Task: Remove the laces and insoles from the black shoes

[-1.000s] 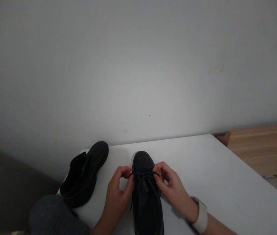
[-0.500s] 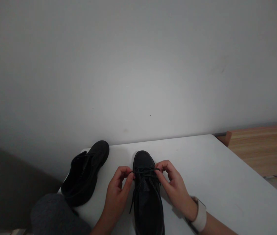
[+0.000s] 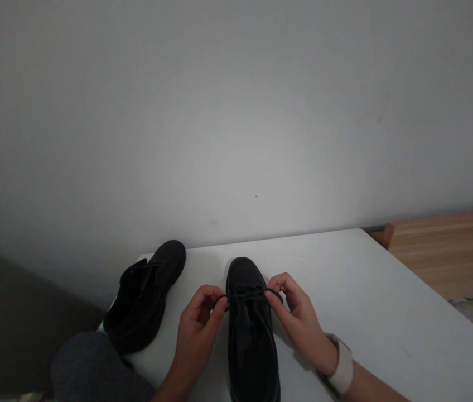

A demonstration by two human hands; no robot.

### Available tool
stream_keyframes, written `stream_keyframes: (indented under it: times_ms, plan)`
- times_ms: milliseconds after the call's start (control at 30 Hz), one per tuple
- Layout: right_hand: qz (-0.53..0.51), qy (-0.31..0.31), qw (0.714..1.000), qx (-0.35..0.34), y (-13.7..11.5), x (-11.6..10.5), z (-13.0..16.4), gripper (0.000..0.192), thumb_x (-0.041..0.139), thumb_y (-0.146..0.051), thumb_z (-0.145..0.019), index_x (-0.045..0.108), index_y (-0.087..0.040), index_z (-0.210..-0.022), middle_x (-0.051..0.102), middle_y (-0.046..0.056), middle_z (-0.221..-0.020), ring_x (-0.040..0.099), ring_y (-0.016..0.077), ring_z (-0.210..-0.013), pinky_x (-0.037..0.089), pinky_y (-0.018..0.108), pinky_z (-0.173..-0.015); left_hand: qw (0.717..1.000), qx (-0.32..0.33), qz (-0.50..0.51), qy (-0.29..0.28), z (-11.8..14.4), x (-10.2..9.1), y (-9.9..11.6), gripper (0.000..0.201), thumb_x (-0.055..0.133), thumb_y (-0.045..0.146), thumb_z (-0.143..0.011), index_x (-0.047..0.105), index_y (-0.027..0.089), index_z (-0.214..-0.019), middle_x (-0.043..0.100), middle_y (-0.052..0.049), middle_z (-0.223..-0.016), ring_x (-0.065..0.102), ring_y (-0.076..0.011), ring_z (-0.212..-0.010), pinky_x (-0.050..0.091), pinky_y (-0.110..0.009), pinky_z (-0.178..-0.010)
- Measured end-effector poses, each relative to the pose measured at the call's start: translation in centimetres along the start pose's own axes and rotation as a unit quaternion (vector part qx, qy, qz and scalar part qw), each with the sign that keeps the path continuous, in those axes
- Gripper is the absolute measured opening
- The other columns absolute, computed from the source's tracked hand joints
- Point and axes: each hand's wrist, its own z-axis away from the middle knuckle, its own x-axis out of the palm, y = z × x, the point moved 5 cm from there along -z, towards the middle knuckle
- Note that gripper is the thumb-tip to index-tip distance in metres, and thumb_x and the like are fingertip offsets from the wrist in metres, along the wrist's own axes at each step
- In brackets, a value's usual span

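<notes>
A black lace-up shoe [image 3: 253, 352] stands on the white table [image 3: 345, 290], its toe pointing away from me. At its left side my left hand [image 3: 199, 321] pinches a black shoelace [image 3: 249, 292] between thumb and index finger. Across the shoe my right hand [image 3: 295, 310] pinches the same lacing, a loop of it showing by the fingers. The lace runs over the front of the shoe between both hands. Farther left, a second black shoe [image 3: 148, 296] lies at an angle with its opening towards me, touched by neither hand.
A pale wall [image 3: 236, 123] rises behind the table's back edge. Wooden furniture [image 3: 449, 251] stands beyond the table at the right. Something covered in grey fabric [image 3: 96, 365] is at the lower left, close to the second shoe.
The lace forms larger loops at both hands now, and the loose end that hung on the shoe's left side no longer shows. My left hand has shifted slightly left.
</notes>
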Motion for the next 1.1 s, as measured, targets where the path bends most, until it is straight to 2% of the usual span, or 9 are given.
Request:
stream_keyframes:
  times_ms: [167, 400, 567, 633, 733, 833, 967, 1100]
  plan:
    - [-0.026, 0.033, 0.999, -0.001, -0.16, -0.32, -0.28, 0.017, 0.066, -0.037, -0.089, 0.060, -0.022, -0.085, 0.058, 0.001, -0.080, 0.055, 0.0179, -0.078, 0.044, 0.030, -0.071, 1.000, -0.012, 0.015, 0.015, 0.11, -0.20, 0.16, 0.018, 0.069, 0.034, -0.083, 0.064, 0.017, -0.081, 0.064, -0.001, -0.071, 0.062, -0.0141, -0.067, 0.052, -0.022, -0.062]
    - [-0.092, 0.022, 0.995, 0.027, -0.10, 0.05, -0.20, 0.021, 0.068, -0.040, -0.089, 0.058, -0.022, -0.086, 0.060, -0.002, -0.071, 0.057, 0.0146, -0.066, 0.046, 0.027, -0.062, 0.999, -0.035, 0.011, 0.028, 0.08, -0.53, -0.17, 0.022, 0.072, 0.036, -0.080, 0.065, 0.016, -0.081, 0.055, 0.003, -0.059, 0.051, -0.0098, -0.054, 0.043, -0.018, -0.050]
    - [-0.103, 0.039, 0.993, 0.037, 0.21, -0.08, -0.16, 0.022, 0.070, -0.041, -0.088, 0.059, -0.022, -0.086, 0.052, -0.005, -0.067, 0.045, 0.0100, -0.054, 0.037, 0.023, -0.049, 0.999, -0.022, 0.008, 0.024, 0.05, -0.60, -0.19, 0.019, 0.073, 0.034, -0.081, 0.067, 0.017, -0.083, 0.065, -0.001, -0.072, 0.062, -0.0129, -0.066, 0.051, -0.020, -0.061]
    - [-0.089, 0.046, 0.995, 0.029, 0.24, -0.21, -0.19, 0.020, 0.069, -0.040, -0.089, 0.061, -0.022, -0.088, 0.053, -0.004, -0.068, 0.047, 0.0105, -0.056, 0.038, 0.023, -0.051, 0.999, -0.023, 0.017, 0.015, 0.09, -0.54, -0.25, 0.017, 0.072, 0.033, -0.082, 0.066, 0.017, -0.084, 0.068, -0.002, -0.075, 0.065, -0.0139, -0.071, 0.053, -0.021, -0.066]
    - [-0.073, 0.054, 0.996, 0.016, 0.24, -0.41, -0.21, 0.017, 0.068, -0.038, -0.090, 0.063, -0.022, -0.091, 0.059, -0.001, -0.076, 0.055, 0.0130, -0.068, 0.044, 0.025, -0.060, 0.999, -0.027, 0.027, 0.004, 0.14, -0.42, -0.28, 0.017, 0.071, 0.033, -0.083, 0.065, 0.017, -0.085, 0.070, -0.002, -0.074, 0.067, -0.0142, -0.070, 0.054, -0.021, -0.064]
    - [-0.079, 0.047, 0.996, 0.010, 0.18, -0.44, -0.19, 0.015, 0.068, -0.037, -0.090, 0.063, -0.023, -0.091, 0.064, 0.000, -0.080, 0.061, 0.0145, -0.075, 0.047, 0.026, -0.068, 0.999, -0.028, 0.022, 0.018, 0.10, -0.44, -0.13, 0.016, 0.070, 0.032, -0.083, 0.064, 0.017, -0.085, 0.072, -0.003, -0.074, 0.069, -0.0144, -0.070, 0.055, -0.020, -0.062]
    - [-0.105, 0.013, 0.994, 0.017, -0.03, -0.07, -0.20, 0.015, 0.064, -0.038, -0.093, 0.060, -0.024, -0.095, 0.067, -0.001, -0.073, 0.064, 0.0141, -0.071, 0.049, 0.026, -0.070, 0.999, -0.019, 0.033, 0.029, 0.07, -0.35, 0.12, 0.016, 0.069, 0.032, -0.084, 0.063, 0.017, -0.082, 0.064, 0.002, -0.062, 0.065, -0.0119, -0.057, 0.055, -0.019, -0.055]
    - [-0.108, 0.011, 0.993, 0.054, 0.09, 0.11, -0.15, 0.022, 0.063, -0.044, -0.093, 0.057, -0.023, -0.097, 0.065, -0.003, -0.059, 0.061, 0.0127, -0.057, 0.047, 0.024, -0.059, 0.999, 0.001, 0.027, 0.028, 0.17, -0.29, 0.33, 0.013, 0.068, 0.030, -0.085, 0.063, 0.018, -0.083, 0.058, 0.005, -0.059, 0.057, -0.0078, -0.047, 0.049, -0.015, -0.047]
